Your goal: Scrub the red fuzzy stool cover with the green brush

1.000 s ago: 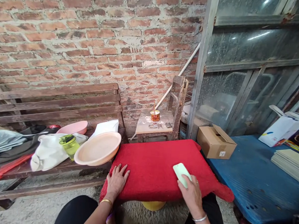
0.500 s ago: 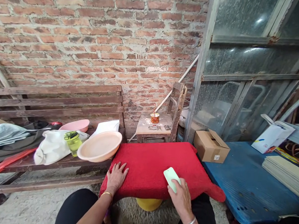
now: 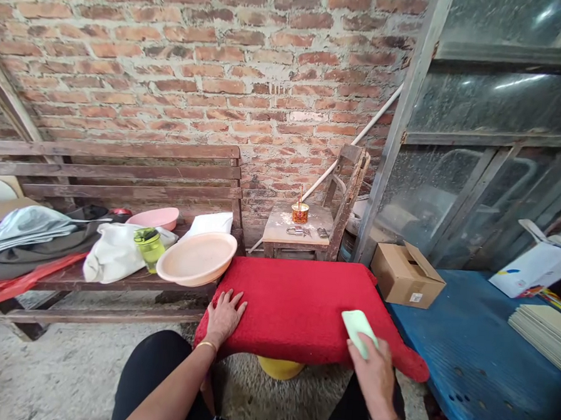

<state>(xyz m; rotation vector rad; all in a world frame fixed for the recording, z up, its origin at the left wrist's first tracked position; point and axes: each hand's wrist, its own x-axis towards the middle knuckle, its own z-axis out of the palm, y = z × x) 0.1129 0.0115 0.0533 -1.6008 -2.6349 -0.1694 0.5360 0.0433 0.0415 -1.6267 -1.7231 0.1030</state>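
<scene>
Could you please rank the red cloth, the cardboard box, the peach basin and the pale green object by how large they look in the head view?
1. red cloth, clearly largest.
2. peach basin and cardboard box: look alike in size, so unranked.
3. pale green object under the right hand, smallest, though partly covered.

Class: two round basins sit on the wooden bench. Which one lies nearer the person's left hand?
The larger peach basin at the bench's end; the smaller pink basin sits behind it.
</scene>
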